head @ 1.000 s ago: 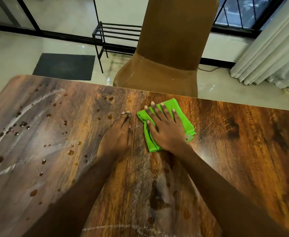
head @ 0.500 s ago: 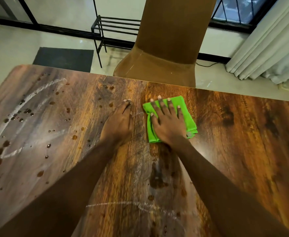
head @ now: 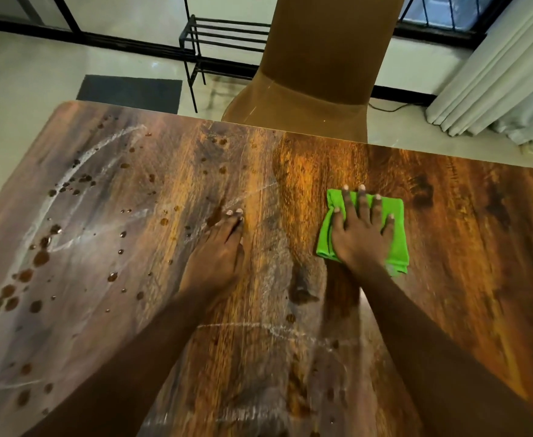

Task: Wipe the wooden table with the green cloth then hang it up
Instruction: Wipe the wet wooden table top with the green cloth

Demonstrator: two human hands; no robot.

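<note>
The wooden table (head: 467,253) fills the lower part of the head view. A folded green cloth (head: 397,238) lies flat on it right of the middle. My right hand (head: 361,236) presses down on the cloth with fingers spread, covering most of it. My left hand (head: 218,257) rests flat on the bare wood to the cloth's left, holding nothing. Brown droplets (head: 41,258) and pale smear marks cover the left part of the table.
A brown chair (head: 322,67) stands against the table's far edge. Behind it are a black metal rack (head: 224,36) and a dark floor mat (head: 129,93). White curtains (head: 505,74) hang at the far right.
My right hand has slid the green cloth to the right, away from my left hand. The left hand has stayed about where it was on the table.
</note>
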